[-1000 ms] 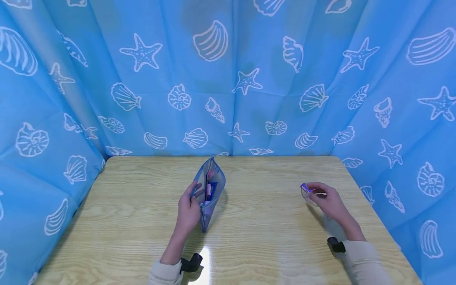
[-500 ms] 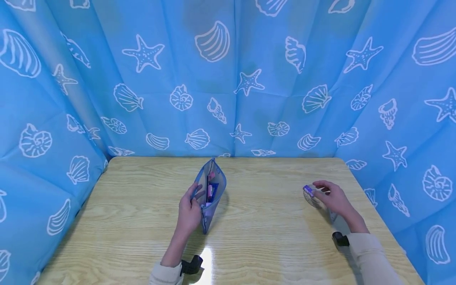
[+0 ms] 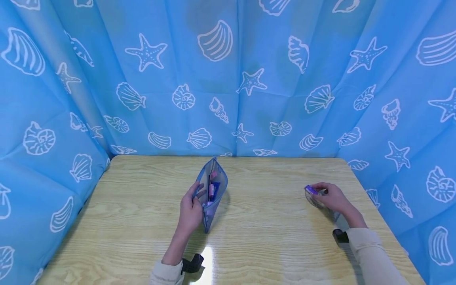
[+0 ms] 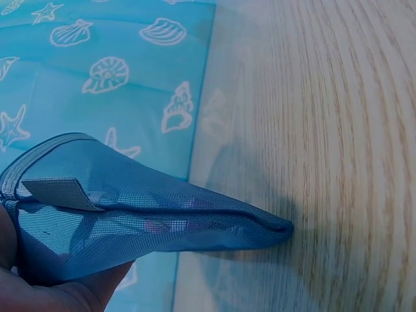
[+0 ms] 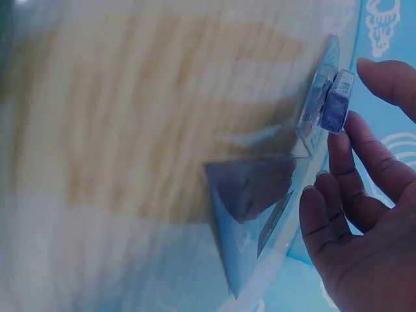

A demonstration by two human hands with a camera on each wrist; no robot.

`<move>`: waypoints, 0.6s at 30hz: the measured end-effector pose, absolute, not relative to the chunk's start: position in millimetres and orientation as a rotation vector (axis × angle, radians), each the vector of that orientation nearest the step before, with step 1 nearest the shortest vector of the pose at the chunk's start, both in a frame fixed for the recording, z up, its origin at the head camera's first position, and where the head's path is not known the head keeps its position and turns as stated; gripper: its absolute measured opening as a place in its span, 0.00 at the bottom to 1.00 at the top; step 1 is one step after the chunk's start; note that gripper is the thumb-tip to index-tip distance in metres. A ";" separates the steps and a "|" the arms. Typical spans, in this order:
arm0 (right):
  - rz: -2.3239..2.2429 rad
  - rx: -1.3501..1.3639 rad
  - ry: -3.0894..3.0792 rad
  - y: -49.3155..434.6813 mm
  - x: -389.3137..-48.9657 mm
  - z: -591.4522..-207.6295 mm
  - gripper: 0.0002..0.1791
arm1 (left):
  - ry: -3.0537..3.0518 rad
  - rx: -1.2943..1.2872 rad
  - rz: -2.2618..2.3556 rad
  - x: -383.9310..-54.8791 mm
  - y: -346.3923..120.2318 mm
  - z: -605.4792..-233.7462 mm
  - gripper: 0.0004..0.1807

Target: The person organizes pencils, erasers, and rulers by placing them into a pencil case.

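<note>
My left hand (image 3: pixel 190 209) grips the left side of a blue mesh zip pouch (image 3: pixel 220 190) whose mouth gapes upward. Inside lie a pink item (image 3: pixel 211 190) and a dark blue one. In the left wrist view the pouch (image 4: pixel 143 214) narrows toward the tabletop. On the right, a small purple-and-white block (image 5: pixel 338 104), like an eraser, lies against a clear protractor (image 5: pixel 318 91). My right hand (image 3: pixel 333 197) is spread around the block: the index fingertip is right at its edge, the thumb tip a little apart. A clear set square (image 5: pixel 250 201) lies below that hand.
The wood-grain table (image 3: pixel 256 221) spans the lower head view. A blue curtain (image 3: pixel 228 79) with white shells and starfish closes off the back and both sides. Dark wrist devices (image 3: pixel 192 263) are strapped at both cuffs.
My right hand has drawn back slightly to the right, and the purple block looks flatter over the protractor. The left hand and pouch stay put; the head view has shifted a little.
</note>
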State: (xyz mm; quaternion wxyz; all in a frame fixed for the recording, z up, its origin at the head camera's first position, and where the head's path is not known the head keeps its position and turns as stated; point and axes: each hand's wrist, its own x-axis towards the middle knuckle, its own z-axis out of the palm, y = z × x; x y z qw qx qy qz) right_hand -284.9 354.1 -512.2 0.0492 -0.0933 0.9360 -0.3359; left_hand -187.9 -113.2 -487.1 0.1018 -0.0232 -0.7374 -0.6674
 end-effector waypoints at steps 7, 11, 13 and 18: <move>-1.043 -0.283 2.814 356.8 -286.9 -513.9 0.24 | -2.178 -0.059 -1.988 -188.8 -113.2 -486.9 0.30; -1.047 -0.271 2.789 355.8 -289.0 -513.7 0.24 | -2.180 -0.057 -2.000 -189.4 -113.9 -486.9 0.31; -1.032 -0.257 2.780 354.9 -289.9 -513.3 0.24 | -2.179 -0.067 -1.995 -189.6 -114.2 -487.3 0.30; -1.012 -0.242 2.772 352.8 -290.9 -511.8 0.23 | -2.181 -0.078 -1.986 -189.4 -114.0 -488.1 0.30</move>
